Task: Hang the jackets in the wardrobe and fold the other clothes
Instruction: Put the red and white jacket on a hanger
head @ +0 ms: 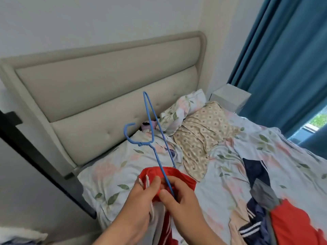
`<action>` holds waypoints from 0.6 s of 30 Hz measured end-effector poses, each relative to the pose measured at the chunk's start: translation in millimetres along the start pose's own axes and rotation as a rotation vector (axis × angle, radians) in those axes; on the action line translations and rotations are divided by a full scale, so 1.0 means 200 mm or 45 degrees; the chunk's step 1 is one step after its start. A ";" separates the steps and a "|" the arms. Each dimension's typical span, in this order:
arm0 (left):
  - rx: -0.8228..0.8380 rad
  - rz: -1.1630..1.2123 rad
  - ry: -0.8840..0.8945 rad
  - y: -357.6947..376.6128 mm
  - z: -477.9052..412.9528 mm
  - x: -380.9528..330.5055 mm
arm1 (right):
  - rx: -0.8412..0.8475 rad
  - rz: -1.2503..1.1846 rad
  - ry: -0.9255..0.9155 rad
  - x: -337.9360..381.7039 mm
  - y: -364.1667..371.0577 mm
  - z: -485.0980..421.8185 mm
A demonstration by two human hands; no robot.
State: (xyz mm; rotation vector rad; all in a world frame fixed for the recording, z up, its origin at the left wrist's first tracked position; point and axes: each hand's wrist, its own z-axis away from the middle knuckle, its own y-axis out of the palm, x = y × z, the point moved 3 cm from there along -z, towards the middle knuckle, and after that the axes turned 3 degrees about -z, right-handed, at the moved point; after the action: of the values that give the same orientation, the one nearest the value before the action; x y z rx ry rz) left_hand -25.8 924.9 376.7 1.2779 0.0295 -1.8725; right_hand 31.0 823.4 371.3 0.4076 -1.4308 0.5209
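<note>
Hanger [159, 165] blue, in R hand [180, 197]; L hand [139, 198] pinches red garment [184, 179].

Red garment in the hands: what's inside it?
One end of the blue wire hanger runs into the red garment, between the left hand and the right hand. Its tip is covered by fabric and the hands.

Beige headboard [106, 82], patterned pillow [203, 129], teal curtain [292, 59].

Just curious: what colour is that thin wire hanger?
The thin wire hanger is blue; head view shows it.
</note>
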 end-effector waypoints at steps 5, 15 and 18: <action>0.323 0.453 -0.190 0.19 0.00 -0.17 | -0.121 0.067 -0.013 0.13 -0.04 -0.10; 0.796 0.158 -0.207 0.31 -0.20 -0.31 | -0.660 -0.016 -0.036 0.19 -0.15 -0.13; 0.661 -0.224 0.012 0.29 -0.38 -0.41 | -0.870 -0.099 0.035 0.15 -0.27 -0.07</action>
State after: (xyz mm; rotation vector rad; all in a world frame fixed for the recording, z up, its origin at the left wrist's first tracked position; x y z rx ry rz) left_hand 79.7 972.2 427.4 1.6737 -0.3724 -2.1047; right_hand 73.7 789.8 402.8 -0.0928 -1.4635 -0.0423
